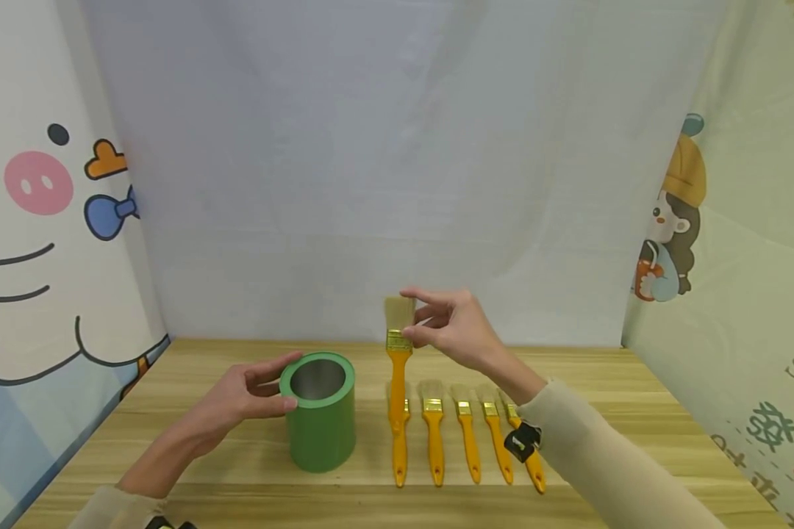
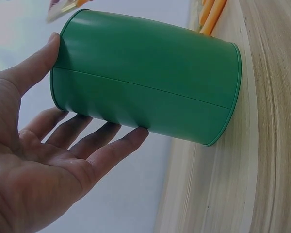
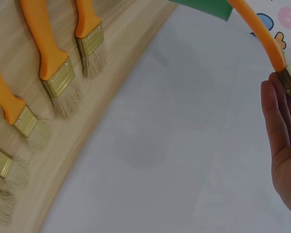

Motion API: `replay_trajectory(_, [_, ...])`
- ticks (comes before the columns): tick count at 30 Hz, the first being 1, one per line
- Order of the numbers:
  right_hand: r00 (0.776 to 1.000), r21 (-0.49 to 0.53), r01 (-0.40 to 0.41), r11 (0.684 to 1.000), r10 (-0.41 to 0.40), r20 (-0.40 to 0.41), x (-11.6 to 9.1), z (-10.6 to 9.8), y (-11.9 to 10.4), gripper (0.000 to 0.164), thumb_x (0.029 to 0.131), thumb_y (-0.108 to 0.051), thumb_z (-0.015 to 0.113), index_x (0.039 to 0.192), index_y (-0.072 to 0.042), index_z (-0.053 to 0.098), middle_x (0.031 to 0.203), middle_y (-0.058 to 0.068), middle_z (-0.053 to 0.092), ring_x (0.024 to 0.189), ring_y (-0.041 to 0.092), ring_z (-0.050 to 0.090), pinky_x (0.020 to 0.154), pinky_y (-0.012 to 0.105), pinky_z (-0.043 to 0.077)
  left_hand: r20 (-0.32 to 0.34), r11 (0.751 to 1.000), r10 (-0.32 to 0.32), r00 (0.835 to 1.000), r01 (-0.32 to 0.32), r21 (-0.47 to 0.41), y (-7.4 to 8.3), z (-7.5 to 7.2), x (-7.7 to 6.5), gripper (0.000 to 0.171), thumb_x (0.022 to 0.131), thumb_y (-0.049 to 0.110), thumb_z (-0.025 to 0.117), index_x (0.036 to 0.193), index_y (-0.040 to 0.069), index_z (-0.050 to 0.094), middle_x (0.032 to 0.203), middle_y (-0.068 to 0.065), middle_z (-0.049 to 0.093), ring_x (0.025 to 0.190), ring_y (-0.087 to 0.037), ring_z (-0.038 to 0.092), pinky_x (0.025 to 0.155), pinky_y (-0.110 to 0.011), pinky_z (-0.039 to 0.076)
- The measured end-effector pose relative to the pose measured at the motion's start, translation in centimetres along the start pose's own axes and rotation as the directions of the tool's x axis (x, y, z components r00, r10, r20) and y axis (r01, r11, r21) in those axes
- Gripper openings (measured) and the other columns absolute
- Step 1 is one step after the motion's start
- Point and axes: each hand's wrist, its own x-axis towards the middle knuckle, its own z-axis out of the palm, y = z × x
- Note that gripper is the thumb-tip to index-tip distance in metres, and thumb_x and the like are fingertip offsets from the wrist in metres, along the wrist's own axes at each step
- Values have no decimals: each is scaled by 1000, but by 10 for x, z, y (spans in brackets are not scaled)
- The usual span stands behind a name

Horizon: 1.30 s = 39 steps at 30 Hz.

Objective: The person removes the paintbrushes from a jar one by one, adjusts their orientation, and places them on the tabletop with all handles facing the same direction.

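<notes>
A green can with an open top stands on the wooden table, its grey inner wall showing. My left hand holds it from the left near the rim; in the left wrist view, the thumb meets the top edge and the fingers touch the side. To the right of the can, my right hand pinches a paintbrush around its metal band, bristles up and yellow-orange handle hanging down. The held paintbrush overlaps one of the lying brushes in the head view.
Several similar paintbrushes lie in a row right of the can, bristles toward the back. My right sleeve overlaps the rightmost brush. A pale curtain hangs behind the table; printed sheets with cartoon figures flank it.
</notes>
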Motion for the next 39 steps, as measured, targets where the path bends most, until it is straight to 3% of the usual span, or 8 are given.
replay_trajectory(12, [997,24,-75,997,74,30,-29,-5,36,55,96,-1,76,149,-2,60,101,18,77,81,29,77,74,37,64,-2,1000,-6,1000,6,5,-1,0,-1,82,96,16,80,164,3,36,166,-24,33,144,-53,38,102,-45,54])
replay_trajectory(22, [988,48,-155,987,155,12,-52,-22,57,57,96,0,76,150,1,57,103,21,75,83,33,77,75,39,64,-5,1000,4,1000,-4,14,-2,0,0,80,95,16,80,163,5,39,165,-23,34,144,-53,40,101,-43,55])
replay_trajectory(30, [980,62,-196,979,195,24,-68,-46,72,59,98,0,74,152,4,53,106,24,75,83,33,77,77,41,64,-2,1000,-1,1000,1,9,-2,-1,0,80,96,16,80,164,6,39,166,-22,33,144,-53,39,101,-44,55])
replay_trajectory(39, [954,62,-295,953,291,68,-88,-89,91,62,101,-2,70,157,6,45,111,27,71,87,35,76,81,47,63,4,1000,7,1000,-7,7,-2,0,1,79,96,15,79,164,6,39,166,-22,34,144,-52,39,101,-42,55])
